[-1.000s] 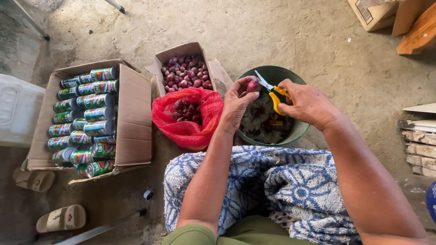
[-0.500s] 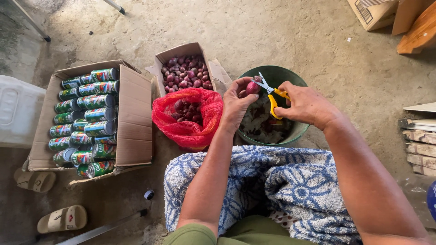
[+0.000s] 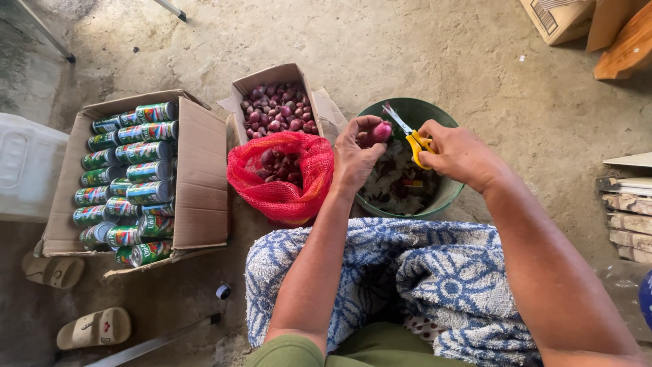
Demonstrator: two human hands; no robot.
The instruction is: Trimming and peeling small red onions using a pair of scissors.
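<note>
Looks like storeroom or back work area of small shop or home food trade. Bare rough concrete floor (image 3: 421, 47) as work surface. Open cardboard box of cans (image 3: 129, 180) at left. Smaller box of shallots (image 3: 277, 109), red mesh sack (image 3: 282, 178), green bucket of peelings (image 3: 407, 177). Sandals (image 3: 92, 327) at lower left, stacked wood (image 3: 628, 211) at right edge.

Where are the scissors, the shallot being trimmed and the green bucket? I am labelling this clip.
scissors (image 3: 415, 141): head view, on the yellow handle by the right hand.
shallot (image 3: 381, 130): head view, on its red skin at the left fingertips.
green bucket (image 3: 414, 109): head view, on the far rim.
</note>
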